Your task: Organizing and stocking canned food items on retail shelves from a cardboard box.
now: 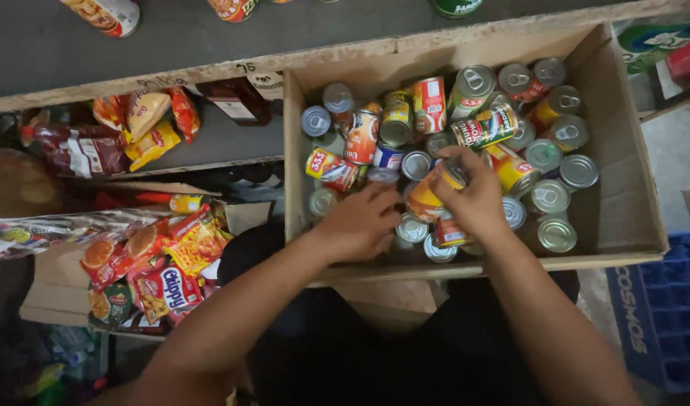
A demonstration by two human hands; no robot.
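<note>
Cardboard box (623,188) w/ loose tins: right hand (476,199) clamps an orange-label can (427,197); left hand (360,222), at its 8 o'clock, fingers curled on cans, grip unclear. Risk: leaning tins topple.

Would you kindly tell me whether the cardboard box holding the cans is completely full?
No, the cardboard box has bare floor along its right side, beside the cans the hands sort through.

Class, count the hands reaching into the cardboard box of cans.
2: the left hand rests on cans in the box; the right hand, beside it, grips an orange can. No others show.
</note>
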